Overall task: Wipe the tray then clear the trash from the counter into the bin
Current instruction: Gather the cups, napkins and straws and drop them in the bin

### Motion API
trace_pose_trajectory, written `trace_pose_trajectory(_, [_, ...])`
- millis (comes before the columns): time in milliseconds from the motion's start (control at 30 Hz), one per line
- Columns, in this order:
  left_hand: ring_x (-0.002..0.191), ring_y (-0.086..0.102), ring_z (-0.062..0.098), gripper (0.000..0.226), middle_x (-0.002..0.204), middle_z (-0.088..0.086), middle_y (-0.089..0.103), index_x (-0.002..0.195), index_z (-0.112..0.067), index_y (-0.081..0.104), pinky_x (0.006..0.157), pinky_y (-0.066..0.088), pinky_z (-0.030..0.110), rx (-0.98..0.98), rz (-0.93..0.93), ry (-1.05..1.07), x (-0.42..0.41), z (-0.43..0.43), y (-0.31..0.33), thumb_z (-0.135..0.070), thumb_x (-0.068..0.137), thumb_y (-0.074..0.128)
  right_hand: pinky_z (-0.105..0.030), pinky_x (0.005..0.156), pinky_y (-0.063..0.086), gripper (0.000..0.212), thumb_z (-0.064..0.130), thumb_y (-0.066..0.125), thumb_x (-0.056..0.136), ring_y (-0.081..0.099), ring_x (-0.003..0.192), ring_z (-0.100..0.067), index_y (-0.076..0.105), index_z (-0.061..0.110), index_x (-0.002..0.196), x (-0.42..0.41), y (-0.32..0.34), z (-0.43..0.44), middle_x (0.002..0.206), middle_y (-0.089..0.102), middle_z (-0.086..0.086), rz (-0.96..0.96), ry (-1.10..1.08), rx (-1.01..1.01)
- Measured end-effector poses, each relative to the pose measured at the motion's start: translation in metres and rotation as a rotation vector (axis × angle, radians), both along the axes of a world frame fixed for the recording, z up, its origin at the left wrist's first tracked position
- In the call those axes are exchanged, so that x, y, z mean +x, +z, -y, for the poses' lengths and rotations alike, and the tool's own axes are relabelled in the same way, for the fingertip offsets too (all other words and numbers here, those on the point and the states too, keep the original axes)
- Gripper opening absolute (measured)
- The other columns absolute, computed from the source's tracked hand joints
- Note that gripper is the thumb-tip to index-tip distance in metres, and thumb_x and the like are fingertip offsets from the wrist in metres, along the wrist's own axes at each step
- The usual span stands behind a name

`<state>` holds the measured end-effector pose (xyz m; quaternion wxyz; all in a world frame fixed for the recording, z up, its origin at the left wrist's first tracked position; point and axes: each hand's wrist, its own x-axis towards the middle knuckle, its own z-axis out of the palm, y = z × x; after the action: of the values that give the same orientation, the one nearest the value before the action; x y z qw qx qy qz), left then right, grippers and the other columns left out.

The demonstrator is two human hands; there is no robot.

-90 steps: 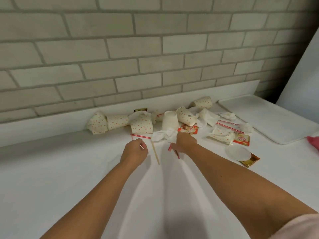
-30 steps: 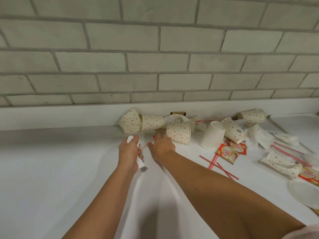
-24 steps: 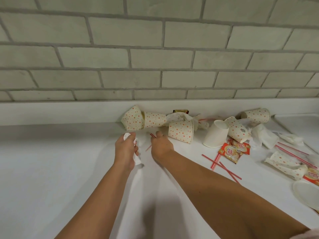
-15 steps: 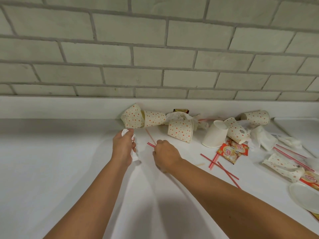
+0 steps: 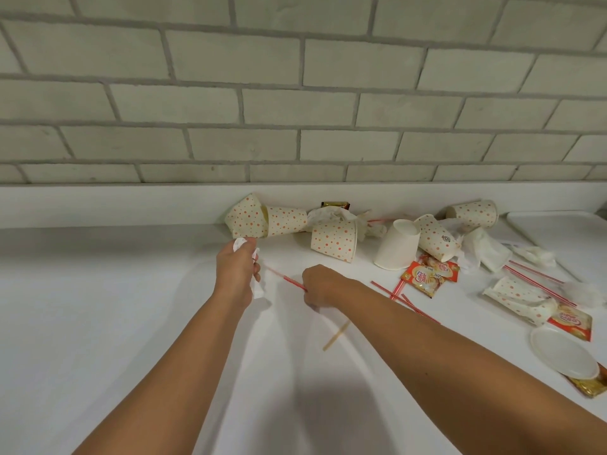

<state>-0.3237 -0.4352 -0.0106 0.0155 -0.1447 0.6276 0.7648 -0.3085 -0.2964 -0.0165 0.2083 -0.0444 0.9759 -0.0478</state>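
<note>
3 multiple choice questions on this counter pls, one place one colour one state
1. Where does the white lid lie? A on a stool B in a sink C partly over a gold sachet
2. What colour is the straw in the right hand? A red B blue C green
3. The left hand is A flat and empty B gripping a napkin C holding a spoon
Answers: 1 C, its near edge covers the sachet; 2 A, red stripes show; 3 B, fingers curl round white paper.

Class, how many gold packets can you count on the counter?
2 gold packets: one against the back ledge behind the dotted cups, one under the white lid at right; others may be hidden.
</note>
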Motion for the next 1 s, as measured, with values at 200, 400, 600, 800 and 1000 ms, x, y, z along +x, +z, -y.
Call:
trace_pose_trajectory(200, [0.048, 0.031, 0.013, 0.014, 0.063, 0.001, 0.040, 0.080, -0.017, 0.053, 0.042, 0.030, 0.020, -0.011, -0.008, -0.019, 0.005, -0.002, 0.004, -0.013, 0.093, 0.049, -0.021, 0.059, 0.035, 0.017, 0.004, 0.048, 0.092, 0.046, 0.082, -0.019, 0.053, 0.007, 0.109, 0.001, 0.011, -0.029, 0.100, 0.050, -0.008, -0.095, 0.147, 0.018])
trace_pose_trajectory(400, [0.048, 0.031, 0.014, 0.018, 0.063, 0.001, 0.040, 0.077, -0.017, 0.053, 0.045, 0.030, 0.022, -0.013, -0.008, -0.039, 0.009, -0.017, 0.007, -0.008, 0.091, 0.046, -0.026, 0.072, 0.037, 0.019, -0.001, 0.044, 0.088, 0.044, 0.088, -0.017, 0.053, 0.016, 0.091, 0.025, 0.010, -0.076, 0.095, 0.046, 0.002, 0.008, 0.239, 0.056])
trace_pose_trajectory(600, [0.048, 0.031, 0.014, 0.009, 0.064, 0.002, 0.040, 0.087, -0.014, 0.054, 0.045, 0.031, 0.022, -0.036, -0.014, -0.080, 0.012, -0.033, 0.010, -0.011, 0.092, 0.047, -0.026, 0.073, 0.037, 0.024, 0.010, 0.062, 0.082, 0.046, 0.090, -0.016, 0.061, 0.011, 0.106, 0.038, 0.007, -0.081, 0.104, 0.052, -0.001, -0.025, 0.294, 0.064])
trace_pose_trajectory(800, [0.046, 0.030, 0.013, 0.015, 0.063, 0.001, 0.039, 0.079, -0.016, 0.052, 0.042, 0.028, 0.019, -0.037, -0.034, -0.112, 0.015, -0.037, 0.010, -0.008, 0.091, 0.045, -0.033, 0.083, 0.047, 0.026, 0.007, 0.050, 0.090, 0.058, 0.104, -0.030, 0.064, 0.008, 0.111, 0.049, -0.006, -0.063, 0.115, 0.061, -0.013, -0.150, 0.256, 0.200])
trace_pose_trajectory(1000, [0.046, 0.031, 0.013, 0.014, 0.063, 0.001, 0.041, 0.080, -0.018, 0.052, 0.044, 0.029, 0.022, -0.049, -0.015, -0.146, 0.026, -0.047, 0.011, -0.010, 0.089, 0.047, -0.029, 0.074, 0.044, 0.024, 0.012, 0.046, 0.092, 0.061, 0.100, -0.029, 0.061, 0.004, 0.109, 0.063, -0.012, -0.054, 0.110, 0.063, -0.014, -0.116, 0.168, 0.178])
